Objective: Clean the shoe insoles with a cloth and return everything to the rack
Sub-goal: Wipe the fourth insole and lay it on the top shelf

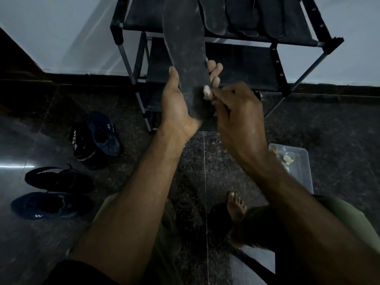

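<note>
Dark speckled floor (191,161) runs up to a pale wall, where a black shoe rack (275,58) stands; several dark insoles (242,15) lie on its top shelf. Left hand (176,103) holds a dusty black insole (185,58) upright in front of the rack, thumb along its left edge and fingers (214,70) curled round its right edge; right hand (238,112) pinches a small pale cloth (206,92) in its fingertips and presses it against the insole's lower right edge. Four dark shoes sit on the floor to the left; the nearest pair (51,194) lies apart from the farther pair (96,138). Clear plastic container (302,167) rests on the floor at right, beside a bare foot (236,206).
</note>
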